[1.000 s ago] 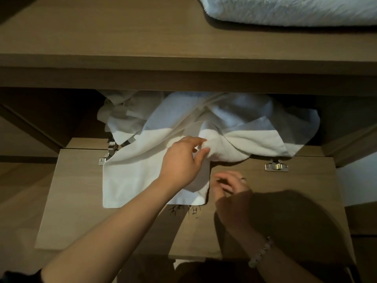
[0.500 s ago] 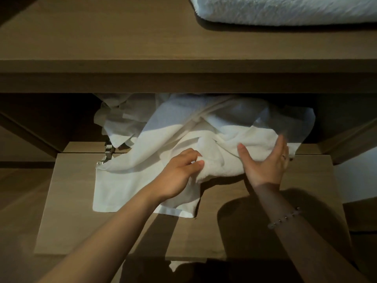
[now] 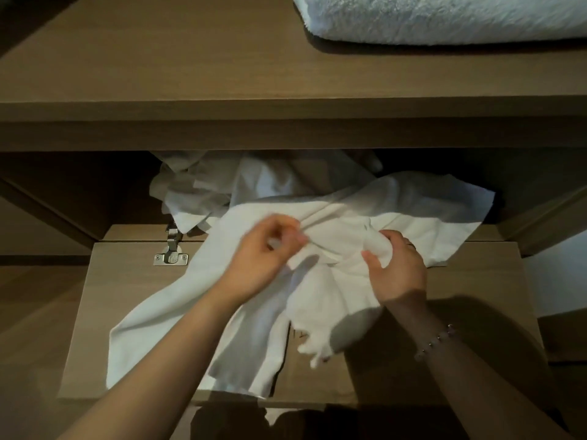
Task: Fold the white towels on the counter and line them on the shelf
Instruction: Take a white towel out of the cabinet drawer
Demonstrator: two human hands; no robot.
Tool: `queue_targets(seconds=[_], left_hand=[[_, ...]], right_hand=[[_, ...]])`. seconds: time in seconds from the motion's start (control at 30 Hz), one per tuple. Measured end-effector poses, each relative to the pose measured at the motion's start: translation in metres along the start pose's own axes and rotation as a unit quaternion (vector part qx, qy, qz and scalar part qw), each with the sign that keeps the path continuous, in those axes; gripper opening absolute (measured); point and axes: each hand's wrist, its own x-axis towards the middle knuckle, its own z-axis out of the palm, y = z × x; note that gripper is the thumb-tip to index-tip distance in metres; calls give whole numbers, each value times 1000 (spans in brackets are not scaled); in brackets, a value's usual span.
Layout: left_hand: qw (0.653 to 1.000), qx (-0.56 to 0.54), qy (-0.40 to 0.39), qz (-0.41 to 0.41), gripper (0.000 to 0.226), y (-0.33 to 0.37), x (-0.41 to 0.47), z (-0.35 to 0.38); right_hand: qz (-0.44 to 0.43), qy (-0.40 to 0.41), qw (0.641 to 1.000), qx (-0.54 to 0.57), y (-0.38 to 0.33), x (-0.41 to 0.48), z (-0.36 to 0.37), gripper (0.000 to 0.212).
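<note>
While the white towel droops over the near edge of the drop-down flap, I should lift it whole before spreading, or that hanging corner will drag. My left hand pinches a fold of it, fingers curled; my right hand clutches a bunched ridge just beside. Drawing the two apart, left and right, ought to flatten it, with bare flap on both sides. The hinge at far left could snag cloth. Farther off, crumpled towels fill the recess, and the shelf above carries a thick folded towel at right
</note>
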Motion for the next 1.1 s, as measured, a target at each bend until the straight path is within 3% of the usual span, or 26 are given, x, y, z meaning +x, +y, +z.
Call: queue_targets(seconds=[0.03, 0.1, 0.2, 0.27, 0.37, 0.47, 0.57, 0.67, 0.73, 0.8, 0.83, 0.93, 1.1], left_hand=[[995, 64, 73, 21, 27, -3, 2, -7], [975, 174, 138, 6, 70, -16, 7, -24], [962, 201, 154, -99, 118, -40, 8, -45], [953, 208, 161, -149, 127, -57, 5, -53], [947, 206, 160, -189, 111, -78, -3, -56], [946, 225, 150, -180, 89, -87, -8, -48], [943, 224, 174, -175, 54, -91, -7, -38], [955, 162, 168, -184, 41, -96, -8, -38], [965, 110, 155, -181, 33, -94, -8, -39], [969, 53, 151, -190, 27, -88, -11, -39], [969, 27, 152, -194, 28, -85, -13, -39], [965, -48, 154, -205, 31, -73, -19, -35], [959, -147, 137, -198, 29, -54, -24, -9]], right_hand=[[6, 1, 1000, 3, -2, -2, -1, 40], [15, -5, 1000, 4, -5, -5, -2, 36], [15, -33, 999, -5, -7, -14, -2, 38], [8, -58, 998, 9, -5, -21, -1, 39], [2, -142, 989, 34, -2, -28, 0, 45], [29, -293, 952, 83, -10, -39, 2, 52], [30, -370, 926, 74, -16, -48, 6, 53], [5, -329, 939, 102, -17, -53, 9, 46], [-56, -165, 978, 118, -17, -54, 9, 41], [-111, -19, 992, 60, -14, -46, 9, 63], [-105, 2, 994, 32, -10, -40, 8, 80], [65, -99, 991, 69, -2, -22, 0, 119], [103, -204, 958, 174, 1, -22, 12, 122]])
